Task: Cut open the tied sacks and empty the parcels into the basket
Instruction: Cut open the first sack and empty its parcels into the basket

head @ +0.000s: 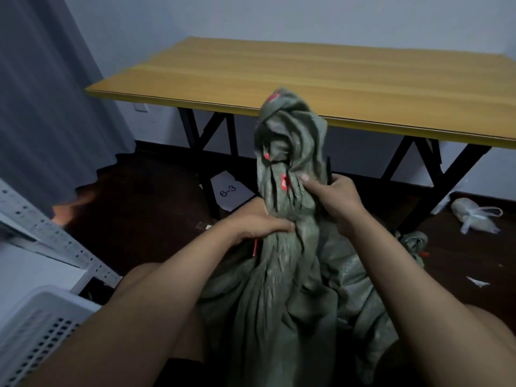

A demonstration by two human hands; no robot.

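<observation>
Sack (282,289) stands between the person's knees on the floor, its knotted neck (282,141) raised in front of the desk (307,76). Left hand (262,227) clamps the gathered cloth below the knot; right hand (335,196) pinches the neck higher up, with a dark thin object, perhaps a blade, at its fingers. Best to keep the neck taut and cut just under the knot, away from the left fingers. The basket (42,325) is cut off at the lower left. Parcels are hidden inside; the tool is too dim to name.

Wooden table (307,71); grey curtain (47,93); "6-3" paper (229,192); metal rack (50,236).
</observation>
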